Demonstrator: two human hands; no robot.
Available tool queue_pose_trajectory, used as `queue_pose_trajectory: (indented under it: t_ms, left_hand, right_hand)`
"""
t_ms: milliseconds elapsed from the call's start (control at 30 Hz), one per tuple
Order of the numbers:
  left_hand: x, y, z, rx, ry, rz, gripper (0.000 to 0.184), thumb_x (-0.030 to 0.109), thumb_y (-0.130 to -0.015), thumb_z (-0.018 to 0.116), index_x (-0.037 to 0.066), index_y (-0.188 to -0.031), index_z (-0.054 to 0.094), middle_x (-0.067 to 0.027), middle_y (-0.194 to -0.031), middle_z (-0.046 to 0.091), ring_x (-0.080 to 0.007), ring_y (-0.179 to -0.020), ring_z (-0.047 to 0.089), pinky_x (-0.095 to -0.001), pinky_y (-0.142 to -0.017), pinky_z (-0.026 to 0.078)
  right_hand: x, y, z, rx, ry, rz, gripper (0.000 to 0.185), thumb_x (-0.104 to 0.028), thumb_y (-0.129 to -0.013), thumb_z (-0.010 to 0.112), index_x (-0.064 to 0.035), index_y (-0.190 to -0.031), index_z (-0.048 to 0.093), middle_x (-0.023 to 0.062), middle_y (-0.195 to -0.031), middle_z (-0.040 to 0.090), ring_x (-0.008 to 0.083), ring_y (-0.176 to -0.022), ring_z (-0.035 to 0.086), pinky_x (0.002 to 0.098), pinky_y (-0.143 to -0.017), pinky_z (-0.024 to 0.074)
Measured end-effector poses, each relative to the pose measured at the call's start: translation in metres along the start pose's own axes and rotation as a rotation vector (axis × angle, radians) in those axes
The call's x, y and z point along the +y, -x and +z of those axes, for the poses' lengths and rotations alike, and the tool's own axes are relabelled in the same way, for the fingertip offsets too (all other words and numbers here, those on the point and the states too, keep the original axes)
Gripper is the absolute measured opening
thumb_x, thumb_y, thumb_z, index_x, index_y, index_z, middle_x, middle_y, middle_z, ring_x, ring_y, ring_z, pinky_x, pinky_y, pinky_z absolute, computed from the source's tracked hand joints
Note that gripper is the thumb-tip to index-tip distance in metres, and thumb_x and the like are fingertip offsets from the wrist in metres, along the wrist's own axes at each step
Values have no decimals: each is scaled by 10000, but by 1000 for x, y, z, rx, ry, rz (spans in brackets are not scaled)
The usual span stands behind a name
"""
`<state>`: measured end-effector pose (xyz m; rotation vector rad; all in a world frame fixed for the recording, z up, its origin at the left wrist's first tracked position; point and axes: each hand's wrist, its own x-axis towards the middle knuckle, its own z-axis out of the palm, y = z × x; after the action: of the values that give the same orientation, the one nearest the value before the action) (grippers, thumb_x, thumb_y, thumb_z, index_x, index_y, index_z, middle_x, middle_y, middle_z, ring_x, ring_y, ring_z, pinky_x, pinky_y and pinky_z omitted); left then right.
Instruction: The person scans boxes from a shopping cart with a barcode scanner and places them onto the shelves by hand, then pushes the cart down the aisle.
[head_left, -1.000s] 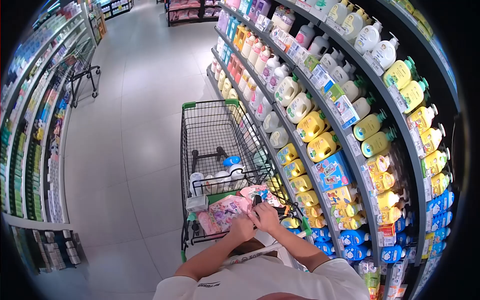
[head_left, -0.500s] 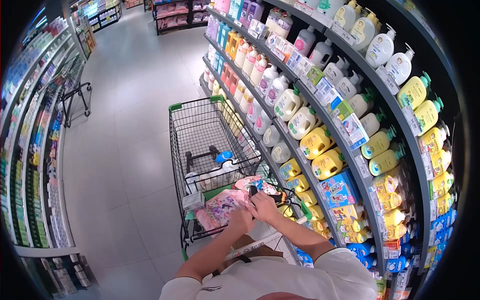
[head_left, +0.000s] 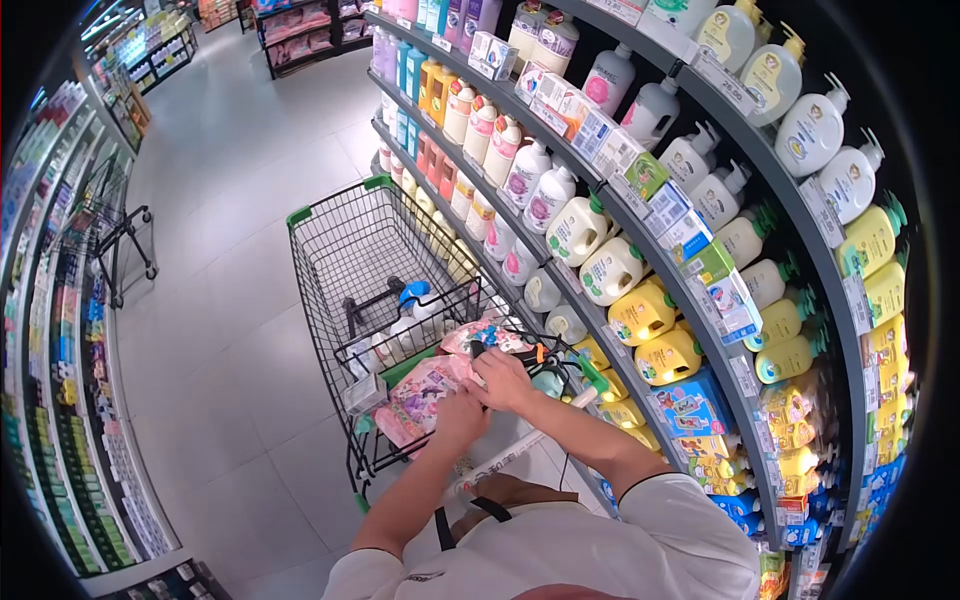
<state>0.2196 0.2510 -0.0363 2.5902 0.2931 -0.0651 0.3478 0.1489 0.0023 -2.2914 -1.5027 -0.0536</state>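
A pink floral package [head_left: 415,398] lies in the raised rear part of the shopping cart [head_left: 325,270]. My left hand [head_left: 462,418] is closed at the package's right edge. Beside it and slightly higher, my right hand [head_left: 500,380] has its fingers bent over the same edge, nearly touching the left; its fingertips are partly hidden. Just beyond the right hand lie a second floral package [head_left: 480,336] and a black and orange item [head_left: 524,353]. A small pale box [head_left: 365,393] stands left of the pink package. White bottles [head_left: 405,333] and one with a blue top [head_left: 414,293] are farther forward.
Curved shelves of pump bottles [head_left: 812,135], yellow jugs [head_left: 643,312] and boxes run close along the cart's right side. The cart's white handle bar [head_left: 520,448] crosses before my body. Another cart [head_left: 125,245] stands by the left shelves, across the tiled aisle [head_left: 225,300].
The cart and my hands sit farther left in view, and the right shelves look larger and nearer. Both hands stay together at the pink package's edge.
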Motion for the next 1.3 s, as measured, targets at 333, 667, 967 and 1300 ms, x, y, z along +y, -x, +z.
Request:
queue_pose_trajectory:
  t_ms: [333,667,967,1300]
  left_hand:
    - [-73,-73,-56,75,-30,36,449,391,-859,786,-27,-1014,729,-202,-1029,709,-386,-933,703,-517,-755,591]
    - [-155,-144,-104,86,-77,59,425,339,-825,821,-23,-1007,692,-219,-981,719,-420,-937,704,-531,-791,572]
    - [-234,-221,-157,-23,-53,78,428,337,-851,802,-31,-1052,712,-236,-1067,696,-406,-999,688,-528,-812,576]
    - [-311,-312,-213,-18,-81,104,391,298,-848,800,-23,-1049,705,-216,-1021,702,-399,-927,706,-517,-802,587]
  right_hand:
    - [14,-110,32,-1,6,1,342,-394,-957,683,-55,-909,669,118,-962,624,330,-938,595,415,-826,521]
    - [27,-225,61,59,-28,-56,327,-365,-937,706,-45,-888,665,115,-912,595,319,-884,573,415,-774,518]
    - [38,-336,87,96,-25,-30,344,-379,-931,714,-44,-888,651,105,-874,577,306,-891,572,413,-770,514]
    - [61,-461,117,131,-35,-18,315,-354,-914,725,-51,-905,641,105,-898,577,311,-905,582,407,-764,526]
